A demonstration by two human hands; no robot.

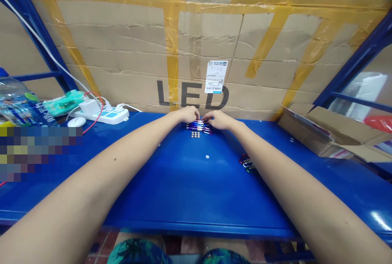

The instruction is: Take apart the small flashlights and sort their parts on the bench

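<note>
Single head-worn view is aimed forward and down over the bench (190, 186), left hand (189, 114) and right hand (219, 119) framed at arm's length, carton (196, 39) above, shorts (137, 252) cut off below.

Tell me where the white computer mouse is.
In the head view, the white computer mouse sits at the far left of the blue workbench, just beside the white power strip.

Large dark letters "LED" (192, 96) printed on a tan corrugated cardboard carton (128, 43) at 12 o'clock; just above the "D", a white rectangular paper label (216, 76) with QR code and barcode, its small print unreadable. At 10 o'clock, a clear plastic bottle (15, 100) with blue wrapper, lettering too blurred to read.
</note>
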